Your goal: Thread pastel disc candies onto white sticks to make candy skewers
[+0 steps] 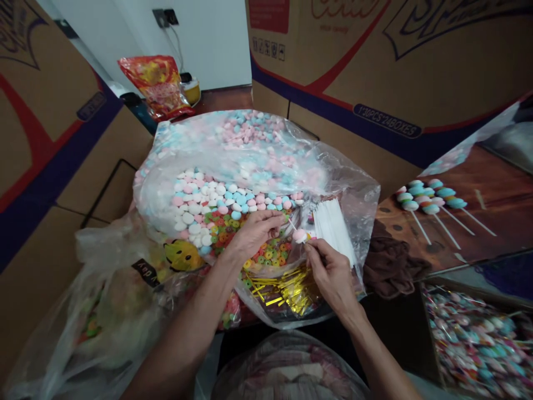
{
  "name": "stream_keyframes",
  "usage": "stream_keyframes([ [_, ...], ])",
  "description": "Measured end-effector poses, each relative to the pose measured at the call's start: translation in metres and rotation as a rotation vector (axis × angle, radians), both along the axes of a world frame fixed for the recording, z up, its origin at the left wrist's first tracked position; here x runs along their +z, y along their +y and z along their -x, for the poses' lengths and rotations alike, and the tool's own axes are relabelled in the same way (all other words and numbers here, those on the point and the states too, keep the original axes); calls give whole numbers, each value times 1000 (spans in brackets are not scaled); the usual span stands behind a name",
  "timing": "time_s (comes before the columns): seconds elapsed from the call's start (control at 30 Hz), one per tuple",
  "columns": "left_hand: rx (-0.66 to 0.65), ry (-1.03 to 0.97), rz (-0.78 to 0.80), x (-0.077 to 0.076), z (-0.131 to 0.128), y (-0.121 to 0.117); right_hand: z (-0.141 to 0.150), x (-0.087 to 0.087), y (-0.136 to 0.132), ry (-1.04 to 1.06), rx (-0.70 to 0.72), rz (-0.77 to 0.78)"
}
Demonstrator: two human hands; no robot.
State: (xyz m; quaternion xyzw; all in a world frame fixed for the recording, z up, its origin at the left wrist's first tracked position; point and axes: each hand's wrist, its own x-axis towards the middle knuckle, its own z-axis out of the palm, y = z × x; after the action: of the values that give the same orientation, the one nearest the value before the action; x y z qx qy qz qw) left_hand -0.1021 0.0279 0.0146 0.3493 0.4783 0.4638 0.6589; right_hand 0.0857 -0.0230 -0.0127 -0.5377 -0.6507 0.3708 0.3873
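My right hand [328, 272] pinches a thin white stick whose far end carries a pink round candy [298, 235]. My left hand [255, 232] reaches over a pile of small coloured ring candies [266, 255], fingers curled near the stick's tip; what they hold, if anything, is too small to see. Both hands work above a large clear plastic bag [358, 189] filled with pink, blue and white disc candies [208, 200]. A bundle of white sticks [333, 225] lies just right of my hands. Gold twist ties [287, 289] lie below them.
Finished candy skewers [428, 200] lie on a wooden table [499, 189] to the right, beside a brown cloth [391, 264]. A box of wrapped candies [474, 339] sits at lower right. Large cardboard cartons [375, 66] stand behind and left. More plastic bags [108, 316] lie at lower left.
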Motion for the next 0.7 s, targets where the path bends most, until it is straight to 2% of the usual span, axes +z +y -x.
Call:
stream_keyframes([
  [0.13, 8, -49, 18, -3, 1, -2, 0, 1, 1, -30, 11, -44],
  [0.37, -85, 190, -33, -2, 9, -5, -14, 8, 7, -183, 119, -219],
  [0.43, -102, 204, -27, -2, 11, -7, -16, 10, 6, -193, 119, -245],
  [0.57, -134, 159, 9, -2, 15, -9, -12, 12, 0, -181, 159, -262],
  [0.7, -233, 169, 12, -1, 13, -14, -5, 16, -3, -151, 187, -214],
])
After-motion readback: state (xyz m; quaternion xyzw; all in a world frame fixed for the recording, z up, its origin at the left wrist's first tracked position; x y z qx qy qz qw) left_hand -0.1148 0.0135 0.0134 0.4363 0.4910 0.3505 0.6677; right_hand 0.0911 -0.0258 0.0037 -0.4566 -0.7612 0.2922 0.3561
